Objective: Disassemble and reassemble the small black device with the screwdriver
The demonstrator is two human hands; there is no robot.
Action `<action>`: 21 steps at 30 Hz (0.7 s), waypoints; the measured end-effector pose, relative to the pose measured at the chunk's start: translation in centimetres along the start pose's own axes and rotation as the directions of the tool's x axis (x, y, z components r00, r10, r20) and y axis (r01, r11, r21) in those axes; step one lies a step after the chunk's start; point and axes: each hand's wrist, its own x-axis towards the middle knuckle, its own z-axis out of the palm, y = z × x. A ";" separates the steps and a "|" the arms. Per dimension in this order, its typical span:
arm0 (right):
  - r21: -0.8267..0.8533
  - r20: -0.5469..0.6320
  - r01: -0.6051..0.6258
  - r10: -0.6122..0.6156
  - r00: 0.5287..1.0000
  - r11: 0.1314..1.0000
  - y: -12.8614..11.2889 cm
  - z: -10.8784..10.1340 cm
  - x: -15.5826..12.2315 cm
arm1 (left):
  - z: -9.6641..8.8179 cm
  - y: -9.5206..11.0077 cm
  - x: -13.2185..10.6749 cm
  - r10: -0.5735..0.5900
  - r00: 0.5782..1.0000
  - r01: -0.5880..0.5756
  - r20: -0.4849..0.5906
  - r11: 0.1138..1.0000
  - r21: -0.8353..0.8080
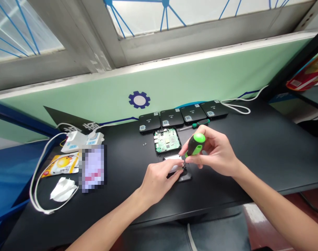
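Observation:
My right hand [216,153] is closed around a green-and-black screwdriver [195,144], its tip pointing down at a small black device case [178,169] with a pale inner plate on the black table [265,153]. My left hand [159,179] rests on the case, fingers curled and pressing on its near edge beside the screwdriver tip. Just behind the case lies an opened unit with a green circuit board [167,140] facing up.
Several closed black boxes [183,115] line the back edge, with a second screwdriver [198,124] in front of them. At the left lie a white power strip [80,139], a white cable [37,181], a yellow packet [61,164] and a white adapter [62,188]. Tiny screws [144,144] sit near the board.

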 end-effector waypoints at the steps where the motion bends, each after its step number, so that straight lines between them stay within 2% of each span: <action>1: 0.043 0.006 -0.023 0.023 1.000 0.999 0.1 0.1 0.0 | -0.2 0.1 0.0 -0.004 1.000 0.004 -0.001 1.000 0.002; 5: 0.078 0.027 -0.053 0.051 0.998 0.996 -0.1 0.0 0.3 | -1.5 0.1 0.3 -0.061 0.998 0.061 0.003 0.998 0.019; 8: 0.072 0.088 -0.046 0.039 0.995 0.996 -0.3 -0.4 0.3 | -2.6 -0.4 0.4 -0.088 0.996 0.089 -0.012 0.993 0.077; 12: 0.082 0.160 -0.059 0.046 0.986 0.995 -0.2 -1.0 0.3 | -3.4 -1.3 0.4 -0.148 0.988 0.140 0.054 0.981 0.132; 17: 0.027 0.074 -0.075 0.073 0.995 0.997 -0.2 -0.7 0.2 | -3.5 -1.5 0.4 -0.199 0.971 0.176 0.133 0.971 0.163; 21: 0.076 0.030 -0.069 0.067 0.997 0.995 -0.2 -0.3 0.3 | -3.4 -1.1 0.4 -0.206 0.966 0.174 0.159 0.966 0.194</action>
